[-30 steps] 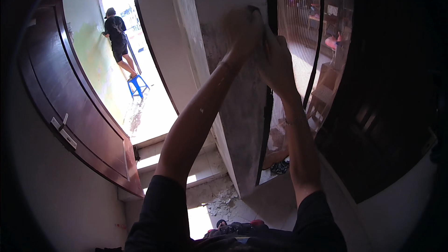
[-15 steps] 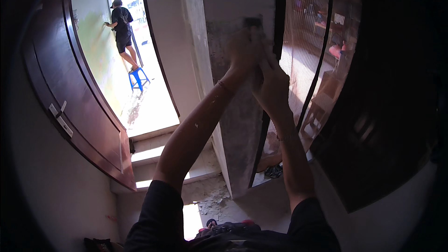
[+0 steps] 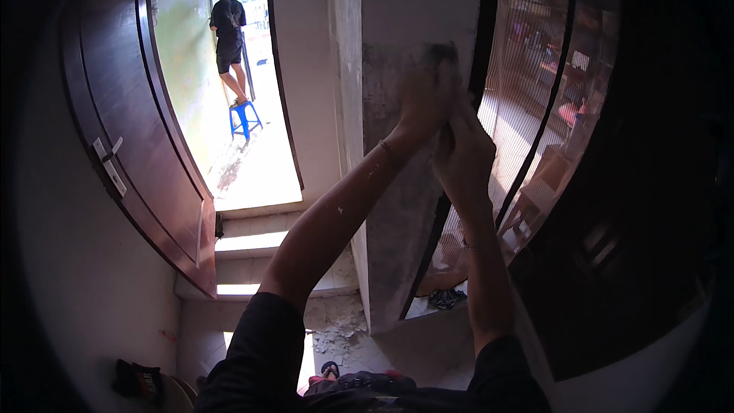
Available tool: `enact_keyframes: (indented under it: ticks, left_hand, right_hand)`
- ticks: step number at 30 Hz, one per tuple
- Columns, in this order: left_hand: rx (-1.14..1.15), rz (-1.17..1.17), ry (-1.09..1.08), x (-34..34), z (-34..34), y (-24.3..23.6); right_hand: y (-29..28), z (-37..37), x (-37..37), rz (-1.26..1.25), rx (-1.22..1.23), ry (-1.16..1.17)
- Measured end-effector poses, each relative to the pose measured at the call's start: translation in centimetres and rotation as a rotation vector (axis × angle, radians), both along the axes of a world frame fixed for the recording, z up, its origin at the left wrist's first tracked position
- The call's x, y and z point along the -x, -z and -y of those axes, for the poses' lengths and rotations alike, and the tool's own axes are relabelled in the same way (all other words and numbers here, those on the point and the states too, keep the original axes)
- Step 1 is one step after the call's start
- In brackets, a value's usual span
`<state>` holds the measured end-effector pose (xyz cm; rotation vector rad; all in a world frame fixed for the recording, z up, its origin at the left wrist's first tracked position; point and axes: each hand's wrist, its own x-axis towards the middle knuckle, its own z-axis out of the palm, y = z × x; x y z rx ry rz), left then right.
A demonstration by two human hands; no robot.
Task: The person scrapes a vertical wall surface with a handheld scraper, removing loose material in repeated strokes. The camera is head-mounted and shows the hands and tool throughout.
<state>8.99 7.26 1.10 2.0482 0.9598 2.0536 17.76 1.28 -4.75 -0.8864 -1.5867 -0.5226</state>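
Both arms reach up to a narrow wall section point(image 3: 405, 206) between a doorway and a window, its lower part bare, grey and stained, its upper part smoother paint. My left hand point(image 3: 424, 103), smeared by motion, is closed against the upper edge of the bare area. Just below and right of it, my right hand point(image 3: 465, 154) is closed too, its fingertips meeting the left hand. What they grip is hidden and blurred. A dark patch point(image 3: 441, 52) shows on the wall right above the fingers.
Paint flakes point(image 3: 340, 329) litter the floor by the steps point(image 3: 252, 242). An open brown door point(image 3: 122, 107) stands left. Outside, a person point(image 3: 228, 27) stands on a blue stool point(image 3: 245, 120) facing a green wall. Right are a ribbed window panel point(image 3: 527, 69) and a dark crumpled bag point(image 3: 447, 298).
The view has swung a little, shifting the scene to the right. My hands stay together on the same wall area, still blurred. The person outside has drawn in the outstretched arm.
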Motion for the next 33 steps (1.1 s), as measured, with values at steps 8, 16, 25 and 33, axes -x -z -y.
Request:
enact_keyframes:
  ticks: [8, 16, 25, 33]
  left_hand:
    - [0.139, -0.12, -0.032, -0.2, -1.6, -0.3]
    - [0.122, -0.055, 0.047, -0.4, -2.4, 0.1]
    - [0.211, -0.072, 0.084, -0.5, -2.7, -1.4]
    - [0.018, -0.022, 0.05, -1.1, -4.1, -1.5]
  right_hand:
    - [-0.3, 0.0, 0.0, -0.028, -0.011, 0.057]
    - [-0.2, 0.6, -0.2, 0.063, 0.08, 0.149]
    - [-1.1, 0.7, -0.5, 0.058, 0.04, 0.156]
    - [-0.7, 0.1, 0.6, 0.017, -0.107, 0.168]
